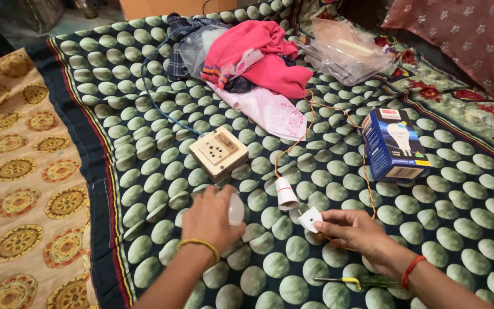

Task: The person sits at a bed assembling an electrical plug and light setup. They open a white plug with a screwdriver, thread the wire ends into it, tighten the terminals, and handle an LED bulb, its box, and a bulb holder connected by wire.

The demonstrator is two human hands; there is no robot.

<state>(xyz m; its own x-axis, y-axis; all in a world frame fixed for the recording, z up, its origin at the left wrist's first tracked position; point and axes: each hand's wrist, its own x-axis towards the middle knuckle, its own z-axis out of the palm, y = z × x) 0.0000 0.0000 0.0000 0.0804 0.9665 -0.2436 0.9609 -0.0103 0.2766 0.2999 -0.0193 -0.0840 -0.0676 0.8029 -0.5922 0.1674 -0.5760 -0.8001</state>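
the left hand (210,220) wraps around a white rounded light bulb (235,210) over the green-dotted dark bedspread (144,171). the right hand (353,232) pinches a small white plastic plug (310,219), wired by thin orange wire (310,123) to the white bulb holder (286,193) just beside it.

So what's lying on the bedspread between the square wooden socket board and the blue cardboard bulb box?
In the head view, between the wooden socket board and the blue bulb box, only a thin orange wire crosses the bedspread.
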